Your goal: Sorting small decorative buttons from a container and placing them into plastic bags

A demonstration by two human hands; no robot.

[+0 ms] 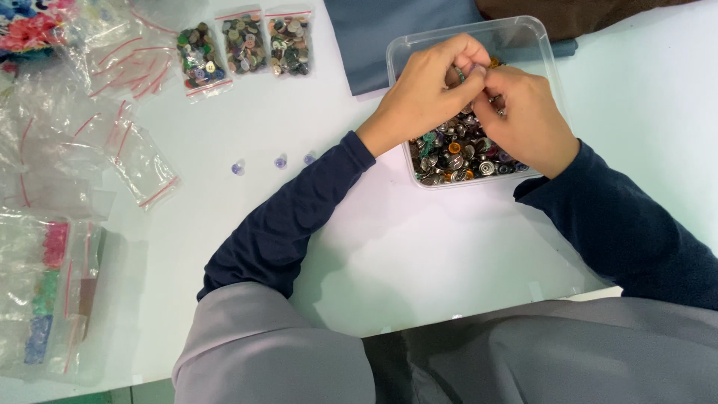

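A clear plastic tub [401, 46] full of mixed metal buttons [458, 153] stands on the white table at the upper right. Both hands hover over it, fingertips meeting. My left hand [426, 88] pinches a small button between thumb and fingers. My right hand [525, 116] has its fingers curled against the left hand's fingertips, touching the same small piece; what it holds is hidden. Both arms wear dark blue sleeves.
Three filled zip bags of buttons [244, 43] lie at the top centre. Several empty zip bags [127, 142] are spread at the left, with bags of coloured beads [46, 299] at the lower left. Three small clear pieces [280, 161] sit mid-table. Blue cloth [374, 37] lies behind the tub.
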